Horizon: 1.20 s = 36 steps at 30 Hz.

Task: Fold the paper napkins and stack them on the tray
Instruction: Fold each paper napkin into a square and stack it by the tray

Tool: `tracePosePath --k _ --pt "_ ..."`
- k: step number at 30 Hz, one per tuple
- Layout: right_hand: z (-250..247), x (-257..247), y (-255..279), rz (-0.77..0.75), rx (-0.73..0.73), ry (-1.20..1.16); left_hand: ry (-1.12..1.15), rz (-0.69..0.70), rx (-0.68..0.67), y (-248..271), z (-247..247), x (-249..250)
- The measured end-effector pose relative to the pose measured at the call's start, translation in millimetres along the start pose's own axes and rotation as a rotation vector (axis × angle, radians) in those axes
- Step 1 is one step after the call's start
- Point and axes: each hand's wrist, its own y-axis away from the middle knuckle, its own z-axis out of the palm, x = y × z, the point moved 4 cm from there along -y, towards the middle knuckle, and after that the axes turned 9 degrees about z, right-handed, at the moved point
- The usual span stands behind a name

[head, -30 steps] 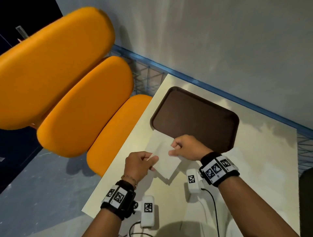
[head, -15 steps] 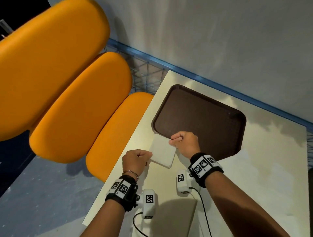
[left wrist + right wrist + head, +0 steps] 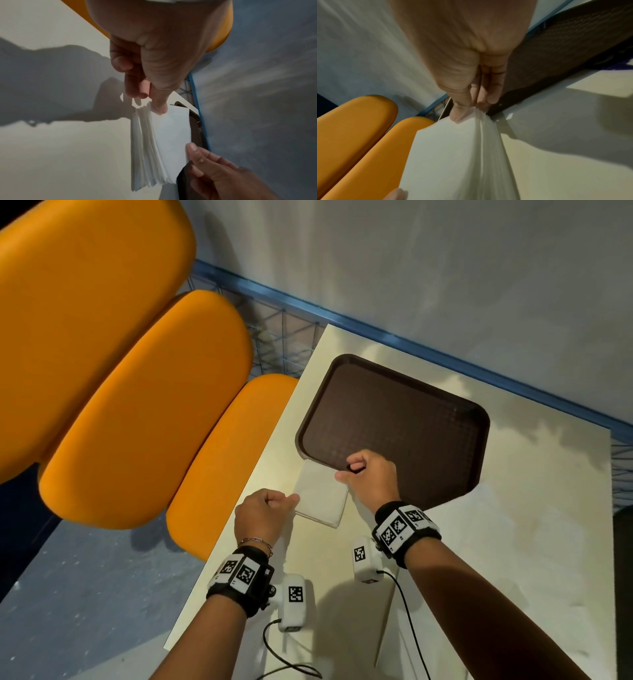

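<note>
So both hands are on the same stack of napkins right now. It's a white folded bundle sitting on the cream table, close to the table's left edge, with its far end touching or maybe slightly overlapping the near-left corner of the brown tray; hard to say which from the head view. The left hand has its thumb pressed on the top sheet at the near-left corner, fingers curled in under the edge, so it's pinching that corner. The right hand pinches the opposite corner, the one by the tray rim, thumb on top and fingers tucked below. From the left wrist view you can see the stack is a lot of thin layers fanning apart at the edge, and the right wrist view shows the sheets bunching into folds right under the thumb. Tray itself holds nothing, just textured brown. Orange seat cushions sit off the table's left side
</note>
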Motion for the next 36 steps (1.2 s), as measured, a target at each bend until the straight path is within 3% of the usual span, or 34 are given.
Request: tracePosePath --k 3,7,11,14,16,24,31,36 --pt "-30 20 12 -0.025 0.059 0.047 -0.035 0.035 0.05 9 -8 5" --pt "-74 82 46 0.007 -0.08 0.165 -0.054 0.132 0.016 33 -6 14" --pt "-94 158 94 0.049 -0.21 0.375 -0.197 0.225 -0.301 69 32 11" --pt "-90 200 127 0.04 -0.225 0.48 -0.335 0.252 -0.545 105 79 7" --pt "-83 220 142 0.048 -0.192 0.482 -0.425 0.26 -0.634 128 109 3" --pt "-66 240 159 0.017 -0.01 0.366 -0.602 0.241 -0.539 183 171 2" --pt "-70 253 157 0.012 -0.007 0.317 -0.447 0.115 -0.398 187 174 -12" --pt "-73 254 157 -0.006 -0.048 0.291 -0.376 0.12 -0.401 192 174 -11"
